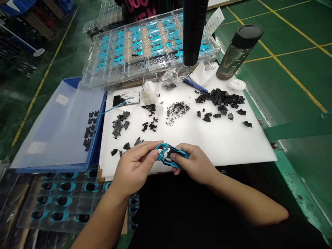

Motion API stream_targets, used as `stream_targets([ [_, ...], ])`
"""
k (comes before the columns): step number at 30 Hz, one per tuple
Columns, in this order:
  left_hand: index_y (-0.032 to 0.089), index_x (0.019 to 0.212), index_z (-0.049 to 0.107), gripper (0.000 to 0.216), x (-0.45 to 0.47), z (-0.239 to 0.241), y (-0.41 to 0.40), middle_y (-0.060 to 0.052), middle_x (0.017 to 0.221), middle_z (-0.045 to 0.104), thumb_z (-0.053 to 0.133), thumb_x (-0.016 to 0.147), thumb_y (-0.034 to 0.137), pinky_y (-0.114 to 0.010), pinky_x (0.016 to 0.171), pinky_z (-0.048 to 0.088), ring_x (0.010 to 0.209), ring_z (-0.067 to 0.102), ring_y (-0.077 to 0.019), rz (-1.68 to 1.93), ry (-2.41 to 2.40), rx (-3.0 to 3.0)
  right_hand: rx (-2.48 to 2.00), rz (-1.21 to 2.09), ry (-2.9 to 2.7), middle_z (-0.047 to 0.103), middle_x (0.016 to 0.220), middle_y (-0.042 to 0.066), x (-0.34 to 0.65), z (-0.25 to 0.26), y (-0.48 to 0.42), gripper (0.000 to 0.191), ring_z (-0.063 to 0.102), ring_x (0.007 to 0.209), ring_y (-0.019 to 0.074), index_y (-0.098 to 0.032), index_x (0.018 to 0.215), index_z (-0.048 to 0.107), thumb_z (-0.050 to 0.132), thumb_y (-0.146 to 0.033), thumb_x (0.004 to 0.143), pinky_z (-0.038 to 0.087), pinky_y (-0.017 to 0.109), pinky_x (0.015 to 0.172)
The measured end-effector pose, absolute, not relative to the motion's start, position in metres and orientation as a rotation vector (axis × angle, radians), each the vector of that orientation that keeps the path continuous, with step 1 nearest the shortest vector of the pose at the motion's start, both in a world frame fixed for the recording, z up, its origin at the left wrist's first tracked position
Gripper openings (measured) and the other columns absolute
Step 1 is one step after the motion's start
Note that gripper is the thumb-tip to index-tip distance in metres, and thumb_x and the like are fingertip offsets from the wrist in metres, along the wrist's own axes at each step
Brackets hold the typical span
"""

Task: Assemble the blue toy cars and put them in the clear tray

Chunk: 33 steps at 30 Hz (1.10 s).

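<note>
Turquoise-and-black moulded plastic frame (166, 155), pinched in narrowly closed fingers of both left hand (135, 169) and right hand (194, 164), just above near edge of white plastic sheet (220, 141). Open white space at 3 o'clock, out to sheet's right edge. Small black plastic pieces (220, 98) scattered from 10 to 2 o'clock; clear plastic tray (89, 74) of turquoise parts beyond, at 12 o'clock.
</note>
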State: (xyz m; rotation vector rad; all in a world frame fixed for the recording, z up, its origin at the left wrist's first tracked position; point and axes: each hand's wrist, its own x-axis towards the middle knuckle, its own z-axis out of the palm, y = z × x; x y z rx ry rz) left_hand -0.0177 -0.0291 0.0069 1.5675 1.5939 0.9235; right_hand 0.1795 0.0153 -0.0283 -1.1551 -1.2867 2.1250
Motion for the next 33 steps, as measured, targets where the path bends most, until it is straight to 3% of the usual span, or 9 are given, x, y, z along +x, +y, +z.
stream_targets([
  [6,0.027,0.112,0.074,0.025,-0.018,0.008,-0.012,-0.002,0.109,0.074,0.06,0.094,0.037,-0.023,0.086,0.054,0.099,0.068,-0.0156,0.778,1.564,1.479,-1.109,2.296,-1.126,0.07,0.064,0.001,0.181,-0.036,0.016,0.021,0.067,0.057,0.0137,-0.017,0.091,0.06,0.066,-0.037,0.088,0.054,0.026,0.063],
  [11,0.027,0.111,0.074,0.029,-0.025,0.016,0.01,-0.002,0.113,0.074,0.056,0.094,0.043,-0.027,0.084,0.055,0.101,0.068,-0.0187,0.584,1.457,1.517,-0.822,2.527,-0.896,0.072,0.09,0.005,0.181,-0.042,0.02,0.036,0.068,0.065,0.0132,-0.016,0.102,0.06,0.074,-0.042,0.082,0.054,0.024,0.059],
  [15,0.023,0.108,0.074,0.034,-0.047,0.012,-0.005,-0.005,0.101,0.075,0.06,0.09,0.049,-0.029,0.074,0.056,0.083,0.069,-0.0183,0.88,1.907,1.475,-0.84,2.486,-0.576,0.071,0.085,0.007,0.177,-0.046,0.02,0.045,0.065,0.06,0.0142,-0.015,0.099,0.063,0.056,-0.059,0.091,0.051,0.024,0.052],
  [18,0.02,0.102,0.073,0.029,-0.062,-0.005,-0.038,-0.004,0.086,0.073,0.061,0.09,0.044,-0.029,0.069,0.055,0.075,0.067,-0.0172,1.191,2.181,1.313,-0.899,2.454,-0.354,0.072,0.086,0.009,0.173,-0.046,0.022,0.049,0.065,0.061,0.0152,-0.015,0.102,0.065,0.043,-0.059,0.097,0.054,0.027,0.056],
  [22,0.02,0.099,0.073,0.016,-0.068,-0.035,-0.086,-0.004,0.092,0.072,0.064,0.089,0.029,-0.033,0.081,0.054,0.084,0.067,-0.0184,1.279,2.285,1.395,-0.931,2.367,-0.289,0.073,0.092,0.01,0.167,-0.047,0.023,0.045,0.068,0.068,0.0172,-0.015,0.103,0.066,0.045,-0.055,0.098,0.056,0.028,0.06],
  [26,0.02,0.103,0.07,0.017,-0.069,-0.042,-0.101,-0.007,0.099,0.071,0.066,0.087,0.022,-0.033,0.082,0.053,0.09,0.066,-0.0206,1.108,2.361,1.675,-0.917,2.335,-0.296,0.072,0.092,0.008,0.165,-0.051,0.024,0.045,0.068,0.072,0.0179,-0.015,0.104,0.069,0.049,-0.055,0.097,0.058,0.029,0.063],
  [29,0.02,0.099,0.068,0.013,-0.072,-0.036,-0.087,-0.007,0.096,0.07,0.063,0.09,0.027,-0.031,0.074,0.051,0.083,0.063,-0.0195,0.842,2.406,1.774,-0.897,2.327,-0.308,0.072,0.094,0.008,0.166,-0.053,0.025,0.045,0.067,0.07,0.0177,-0.017,0.11,0.068,0.05,-0.055,0.096,0.058,0.03,0.062],
  [33,0.019,0.101,0.068,0.02,-0.066,-0.032,-0.053,-0.009,0.098,0.069,0.059,0.092,0.035,-0.036,0.08,0.051,0.092,0.064,-0.025,0.503,2.444,1.905,-0.892,2.303,-0.336,0.072,0.095,0.008,0.166,-0.056,0.023,0.045,0.067,0.068,0.0169,-0.018,0.11,0.068,0.049,-0.056,0.096,0.057,0.03,0.06],
])
